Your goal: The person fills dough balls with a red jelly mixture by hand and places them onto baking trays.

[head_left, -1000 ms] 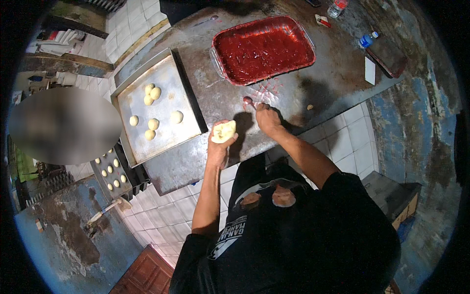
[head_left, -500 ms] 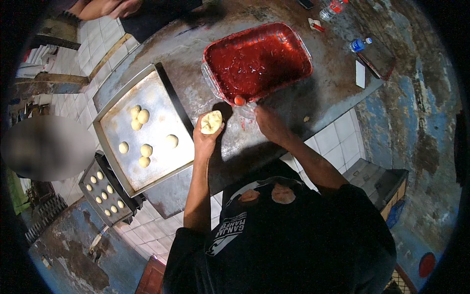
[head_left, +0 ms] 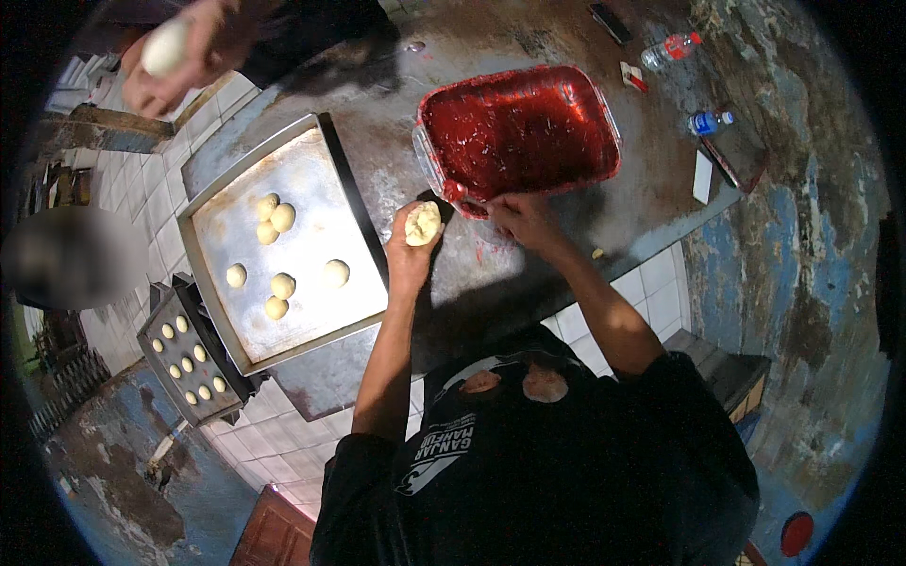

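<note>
The left hand (head_left: 411, 261) has its fingers clamped around the dough (head_left: 422, 224) above the table (head_left: 382, 146), near the tray's (head_left: 316, 203) right edge; its top is hollowed, not yet closed. Seven balls (head_left: 336, 274) lie on the tray, filled or plain I can't tell. The right hand (head_left: 530, 223) is at the tub's (head_left: 427, 162) near edge, fingers seemingly curled together, though what they grip, if anything, is too dark to make out.

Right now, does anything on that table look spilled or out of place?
Yes, slightly: red smears mark the tabletop just outside the tray of red paste, like drips that missed it. A small pale bit also lies alone near the tabletop's edge, away from the dough balls.
</note>
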Tool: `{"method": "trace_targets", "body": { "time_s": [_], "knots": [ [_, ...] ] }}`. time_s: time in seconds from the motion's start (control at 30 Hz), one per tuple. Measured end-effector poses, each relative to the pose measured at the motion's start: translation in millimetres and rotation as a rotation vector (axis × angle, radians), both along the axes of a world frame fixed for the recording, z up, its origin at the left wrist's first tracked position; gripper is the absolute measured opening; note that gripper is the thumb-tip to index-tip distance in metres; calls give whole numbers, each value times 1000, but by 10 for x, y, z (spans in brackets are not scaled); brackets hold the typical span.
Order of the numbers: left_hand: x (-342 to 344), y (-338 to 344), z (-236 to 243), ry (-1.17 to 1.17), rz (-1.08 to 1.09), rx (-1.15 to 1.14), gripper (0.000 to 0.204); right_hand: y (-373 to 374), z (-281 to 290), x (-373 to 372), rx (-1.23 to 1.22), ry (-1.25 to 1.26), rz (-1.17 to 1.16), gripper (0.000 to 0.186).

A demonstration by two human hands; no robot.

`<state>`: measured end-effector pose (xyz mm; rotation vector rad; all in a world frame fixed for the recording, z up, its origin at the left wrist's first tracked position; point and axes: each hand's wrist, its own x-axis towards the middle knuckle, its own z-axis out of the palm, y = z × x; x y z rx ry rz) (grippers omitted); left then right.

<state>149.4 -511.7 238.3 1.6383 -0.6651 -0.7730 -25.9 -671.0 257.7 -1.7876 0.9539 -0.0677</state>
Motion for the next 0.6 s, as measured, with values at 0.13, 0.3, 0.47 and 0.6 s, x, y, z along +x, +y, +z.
{"method": "trace_targets", "body": {
  "time_s": [0.13,0.3,0.47,0.6],
  "knots": [
    [-182,-225,-118,-129,35,-66,49,469,438,18,-418,-232,-1,17],
    [-402,-334,217,-484,-16,115,41,856,224,-336,-949,-127,191,19],
    [-460,94,-111,-235,94,204,37,935,287,-854,-692,-88,285,22],
    [-891,243,308,422,-32,-51,53,739,-89,-1006,-393,-310,12,30]
  ]
}}
